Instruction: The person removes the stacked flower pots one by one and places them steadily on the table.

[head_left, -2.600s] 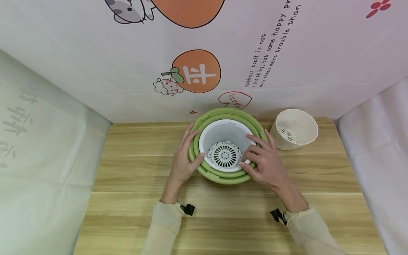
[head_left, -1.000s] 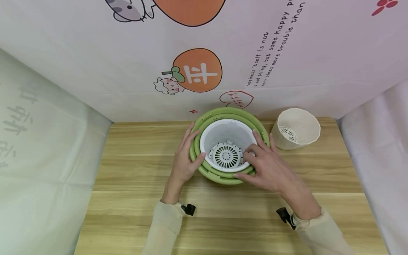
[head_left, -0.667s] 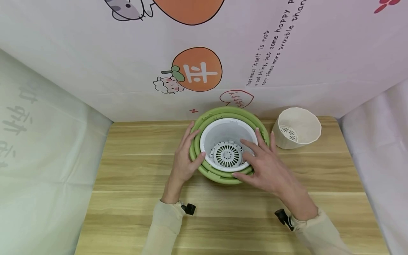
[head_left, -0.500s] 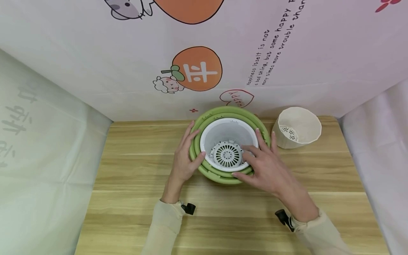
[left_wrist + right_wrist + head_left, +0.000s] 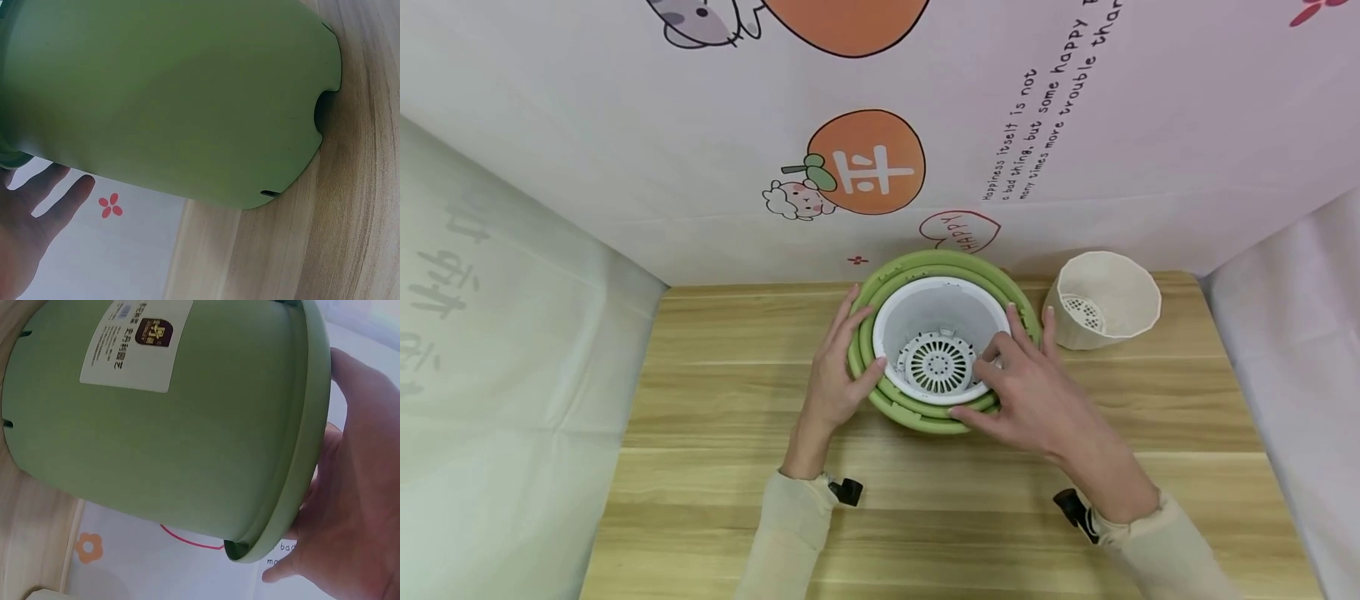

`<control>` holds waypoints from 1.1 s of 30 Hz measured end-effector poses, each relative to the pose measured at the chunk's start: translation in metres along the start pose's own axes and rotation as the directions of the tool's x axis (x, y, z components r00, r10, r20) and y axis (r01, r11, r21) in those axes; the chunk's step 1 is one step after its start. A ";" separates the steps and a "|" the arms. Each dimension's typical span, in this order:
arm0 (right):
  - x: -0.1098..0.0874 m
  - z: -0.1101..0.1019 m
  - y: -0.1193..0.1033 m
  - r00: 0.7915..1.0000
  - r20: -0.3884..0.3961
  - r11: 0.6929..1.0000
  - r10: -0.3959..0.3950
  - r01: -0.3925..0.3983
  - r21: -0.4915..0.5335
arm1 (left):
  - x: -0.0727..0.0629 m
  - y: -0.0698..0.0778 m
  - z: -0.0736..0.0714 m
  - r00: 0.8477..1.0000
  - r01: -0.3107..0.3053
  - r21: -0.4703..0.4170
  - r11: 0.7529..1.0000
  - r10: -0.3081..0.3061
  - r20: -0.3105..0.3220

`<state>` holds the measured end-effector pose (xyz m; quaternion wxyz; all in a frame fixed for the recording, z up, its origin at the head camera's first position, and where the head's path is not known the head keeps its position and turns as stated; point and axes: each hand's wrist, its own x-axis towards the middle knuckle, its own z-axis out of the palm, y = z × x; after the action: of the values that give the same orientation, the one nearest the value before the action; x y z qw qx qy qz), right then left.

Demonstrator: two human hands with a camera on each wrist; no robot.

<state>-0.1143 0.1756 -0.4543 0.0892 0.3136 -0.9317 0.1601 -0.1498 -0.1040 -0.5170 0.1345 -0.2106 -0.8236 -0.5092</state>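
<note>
"Green plastic, mostly, these nested pots (image 5: 901, 279). How are they held?"

"By both hands, each grasping the rims. The left hand (image 5: 837, 371) comes in from the near left, thumb over the inner edge, fingers spread along the outside. The right hand (image 5: 1045, 396) has its thumb on the near rim, index finger bent over the lip of the white pot (image 5: 925, 310), and its outer fingers straighter against the outer side."

"Any writing?"

"A pale sticker (image 5: 128, 356) on the outer pot's side bears a dark emblem (image 5: 155, 332) and Chinese characters, the small print too fine to read. On the cloth (image 5: 700, 150) behind, a red heart (image 5: 962, 229) says 'HAPPY', and a line begins 'Happiness itself is not'."

"Which way does the stack point?"

"Mouth up, base on the wooden surface (image 5: 737, 392), long axis roughly upright, near the cloth. A slotted grate (image 5: 940, 364) shows at the bottom inside. A cream pot (image 5: 1123, 300) stands just beside it on the right, mouth up too."
</note>
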 end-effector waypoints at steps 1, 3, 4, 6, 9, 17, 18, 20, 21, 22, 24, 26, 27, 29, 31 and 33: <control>-0.001 0.000 -0.001 1.000 -0.002 1.000 0.010 -0.010 -0.003 | 0.000 0.000 0.000 1.000 -0.004 -0.002 1.000 0.004 0.000; -0.002 0.000 -0.002 1.000 -0.012 1.000 0.025 -0.026 -0.004 | 0.000 -0.001 0.001 1.000 -0.008 -0.005 1.000 0.008 -0.001; -0.002 0.000 -0.002 0.999 -0.020 1.000 0.028 -0.028 -0.005 | 0.000 -0.001 0.001 1.000 -0.009 -0.006 1.000 0.009 -0.003; -0.003 0.000 -0.002 0.999 -0.037 1.000 0.025 -0.025 -0.004 | 0.000 -0.001 0.000 1.000 -0.009 -0.008 1.000 0.009 -0.007; -0.004 0.002 -0.001 0.998 -0.064 1.000 0.015 -0.014 0.006 | 0.000 0.000 0.000 1.000 -0.002 -0.007 1.000 0.001 -0.009; -0.006 0.008 0.005 0.987 -0.163 0.995 -0.009 0.025 0.098 | 0.000 0.000 0.000 1.000 0.009 -0.006 1.000 -0.009 -0.010; -0.006 0.008 0.006 0.984 -0.177 0.993 -0.013 0.033 0.110 | 0.000 0.001 0.000 1.000 0.010 -0.006 1.000 -0.010 -0.012; -0.006 0.009 0.006 0.979 -0.205 0.989 -0.017 0.046 0.138 | 0.000 0.001 0.000 1.000 0.012 -0.006 1.000 -0.012 -0.014; -0.006 0.009 0.006 0.976 -0.219 0.987 -0.019 0.053 0.150 | 0.000 0.001 0.000 1.000 0.011 -0.007 1.000 -0.011 -0.014; -0.006 0.010 0.006 0.972 -0.233 0.984 -0.018 0.058 0.166 | 0.000 0.001 0.000 1.000 0.011 -0.006 1.000 -0.011 -0.015; -0.006 0.011 0.006 0.967 -0.256 0.980 -0.016 0.066 0.187 | 0.000 0.000 0.001 1.000 0.008 -0.005 1.000 -0.008 -0.016; -0.006 0.012 0.006 0.962 -0.273 0.975 -0.007 0.068 0.214 | 0.000 -0.001 0.002 1.000 0.003 -0.006 1.000 -0.003 -0.017; -0.006 0.013 0.006 0.960 -0.278 0.972 -0.003 0.068 0.224 | 0.000 -0.001 0.002 1.000 0.002 -0.006 1.000 -0.002 -0.017; -0.007 0.014 0.007 0.957 -0.291 0.968 0.006 0.067 0.241 | 0.000 -0.002 0.003 1.000 0.000 -0.008 1.000 0.000 -0.017; -0.007 0.015 0.007 0.953 -0.301 0.965 0.016 0.065 0.255 | 0.000 -0.002 0.003 1.000 -0.001 -0.007 1.000 0.001 -0.017; -0.007 0.016 0.008 0.951 -0.310 0.963 0.020 0.065 0.260 | 0.000 -0.001 0.003 1.000 -0.002 -0.006 1.000 0.002 -0.017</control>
<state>-0.1146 0.1800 -0.4733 0.1927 0.3045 -0.8724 0.3303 -0.1502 -0.1016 -0.5197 0.1413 -0.2076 -0.8206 -0.5133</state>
